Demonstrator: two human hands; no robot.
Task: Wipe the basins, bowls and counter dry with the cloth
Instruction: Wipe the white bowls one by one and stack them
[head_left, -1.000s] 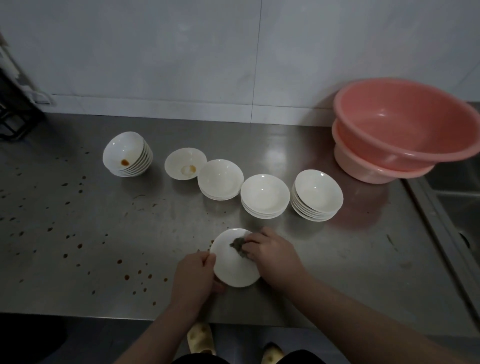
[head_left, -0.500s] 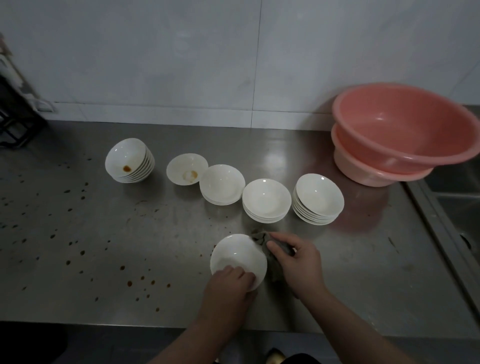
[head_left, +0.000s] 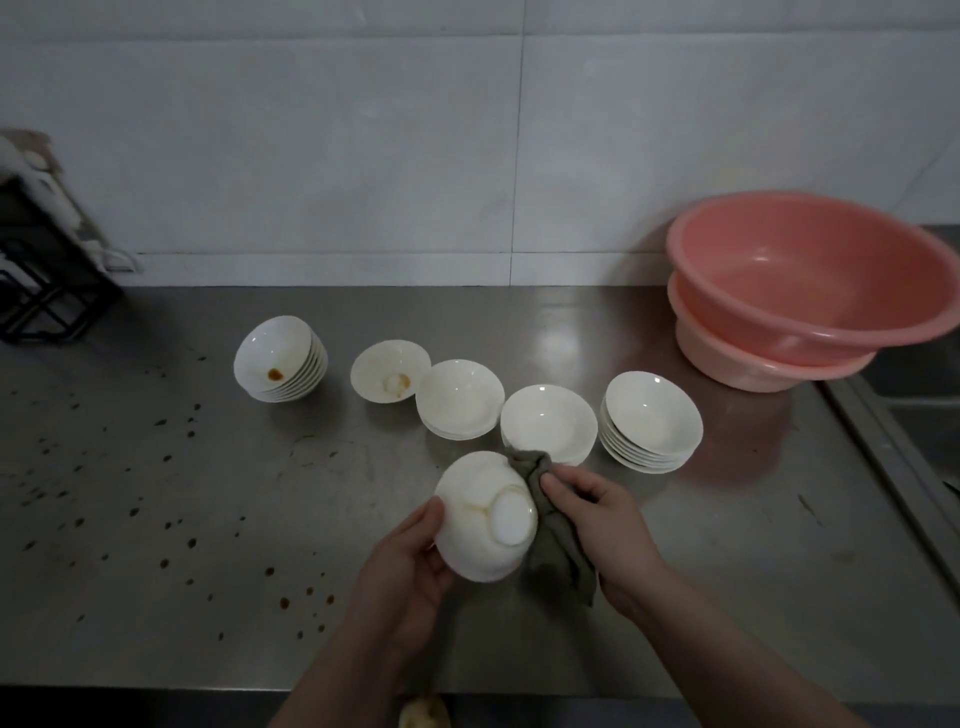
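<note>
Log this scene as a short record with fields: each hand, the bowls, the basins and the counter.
left hand: holds white bowl, its underside toward the camera
right hand: grips grey cloth against the bowl's side
other bowls: stained stack, stained single bowl, three more stacks to its right
basins: two pink basins, nested, far right
counter: steel, brown spots at left

We're looking at a dim, underexposed view, the steel counter (head_left: 519, 322) murky grey with soft glare patches near its back edge. Light seems to fall from above and ahead: small highlights glint inside the white bowls (head_left: 652, 415) and on the pink basins (head_left: 810, 291). The near edge sinks almost to black. Wide-angle bending curves the wall tile lines and tilts the basins at the right edge. Focus stays fairly soft throughout.
</note>
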